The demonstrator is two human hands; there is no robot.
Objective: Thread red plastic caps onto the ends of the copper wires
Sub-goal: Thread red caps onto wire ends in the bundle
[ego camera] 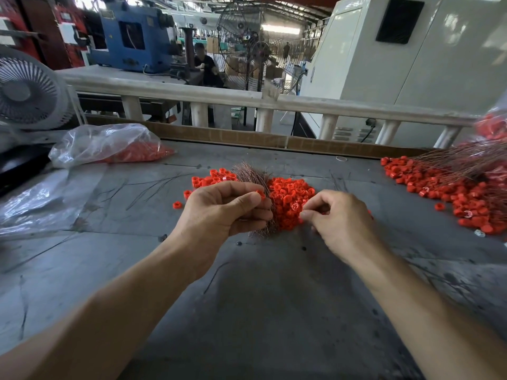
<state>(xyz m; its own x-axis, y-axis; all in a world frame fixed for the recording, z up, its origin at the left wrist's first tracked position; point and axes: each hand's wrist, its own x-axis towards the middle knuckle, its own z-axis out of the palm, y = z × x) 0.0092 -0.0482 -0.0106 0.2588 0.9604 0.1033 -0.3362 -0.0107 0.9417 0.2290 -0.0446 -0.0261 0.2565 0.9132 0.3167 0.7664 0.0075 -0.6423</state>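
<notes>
A bundle of thin copper wires [248,172] fans up out of my left hand [223,208], whose fingers are curled round it. Thumb and forefinger of that hand also pinch one red cap [260,193]. A pile of loose red plastic caps [288,197] lies on the grey table just right of the bundle. My right hand [338,218] hovers over the pile's right edge with thumb and forefinger pinched together at a cap; what they hold is too small to tell.
At the right lies a second heap of red caps [450,193] with copper wires [466,160] threaded into them. A clear plastic bag of caps [109,145] lies at the back left beside a white fan [27,90]. Loose wires [153,186] are scattered on the table. A cardboard strip [247,138] edges the back.
</notes>
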